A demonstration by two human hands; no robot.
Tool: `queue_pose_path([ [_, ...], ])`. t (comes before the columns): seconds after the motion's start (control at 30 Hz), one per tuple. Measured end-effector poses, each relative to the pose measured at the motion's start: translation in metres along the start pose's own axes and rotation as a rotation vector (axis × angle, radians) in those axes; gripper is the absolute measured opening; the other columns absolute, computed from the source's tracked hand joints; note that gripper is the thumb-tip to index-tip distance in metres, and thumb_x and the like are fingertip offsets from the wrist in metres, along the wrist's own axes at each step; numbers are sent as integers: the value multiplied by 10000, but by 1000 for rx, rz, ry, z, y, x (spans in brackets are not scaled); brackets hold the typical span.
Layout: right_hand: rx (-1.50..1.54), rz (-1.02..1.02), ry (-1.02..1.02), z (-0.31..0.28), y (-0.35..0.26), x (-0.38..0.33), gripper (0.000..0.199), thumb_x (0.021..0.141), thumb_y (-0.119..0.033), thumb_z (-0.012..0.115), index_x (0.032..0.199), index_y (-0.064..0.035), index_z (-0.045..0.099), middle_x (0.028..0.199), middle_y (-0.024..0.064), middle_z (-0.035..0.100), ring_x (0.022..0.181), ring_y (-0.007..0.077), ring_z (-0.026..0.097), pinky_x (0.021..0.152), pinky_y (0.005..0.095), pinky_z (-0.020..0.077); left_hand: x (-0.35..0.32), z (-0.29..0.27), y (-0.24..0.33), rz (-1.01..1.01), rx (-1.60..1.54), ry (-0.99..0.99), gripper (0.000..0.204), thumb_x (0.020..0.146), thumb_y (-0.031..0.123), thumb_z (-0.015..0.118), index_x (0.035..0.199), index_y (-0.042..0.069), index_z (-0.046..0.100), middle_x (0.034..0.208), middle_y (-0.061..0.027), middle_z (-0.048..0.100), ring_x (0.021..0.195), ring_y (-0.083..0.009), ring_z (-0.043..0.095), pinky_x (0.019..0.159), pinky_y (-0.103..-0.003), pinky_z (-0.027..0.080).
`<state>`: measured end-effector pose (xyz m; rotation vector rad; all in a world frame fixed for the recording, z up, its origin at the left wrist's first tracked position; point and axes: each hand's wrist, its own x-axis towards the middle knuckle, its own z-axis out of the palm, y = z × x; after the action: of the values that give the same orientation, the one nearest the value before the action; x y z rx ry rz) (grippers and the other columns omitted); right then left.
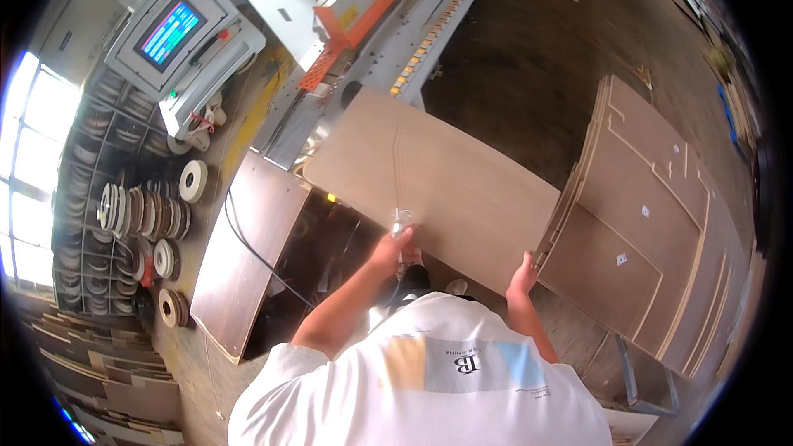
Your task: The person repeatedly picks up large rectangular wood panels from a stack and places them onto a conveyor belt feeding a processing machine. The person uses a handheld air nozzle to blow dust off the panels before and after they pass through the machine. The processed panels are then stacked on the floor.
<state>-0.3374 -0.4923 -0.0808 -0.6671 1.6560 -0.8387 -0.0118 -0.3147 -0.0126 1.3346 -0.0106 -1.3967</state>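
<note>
A large light-brown wooden panel lies flat in front of me, its far end toward a long machine bed. My left hand is at the panel's near edge, closed around a small metallic air-nozzle tool with a thin line trailing over the board. My right hand grips the panel's near right corner. My white shirt fills the bottom of the view.
A stack of cut brown boards stands to the right. A control screen box sits at upper left, above shelves of edge-band rolls. A dark-topped side table with a black cable stands at left.
</note>
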Motion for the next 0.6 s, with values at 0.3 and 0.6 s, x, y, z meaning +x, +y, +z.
queue_pose_path([
  [0.3, 309, 270, -426, 92, -64, -45, 523, 958, -412, 640, 1317, -33, 605, 1261, 86, 656, 1173, 256, 613, 1004, 407, 492, -41, -158, 91, 84, 245, 585, 516, 1016, 586, 565, 983, 71, 558, 668, -59, 615, 583, -218, 673, 482, -354, 532],
  [0.6, 333, 304, -533, 95, -63, -18, 466, 970, -417, 649, 1280, -70, 626, 1285, 60, 668, 1193, 247, 609, 1051, 404, 464, -90, -155, 39, -122, 879, 486, 600, 995, 551, 612, 1072, -42, 651, 874, -185, 708, 775, -328, 689, 680, -433, 541],
])
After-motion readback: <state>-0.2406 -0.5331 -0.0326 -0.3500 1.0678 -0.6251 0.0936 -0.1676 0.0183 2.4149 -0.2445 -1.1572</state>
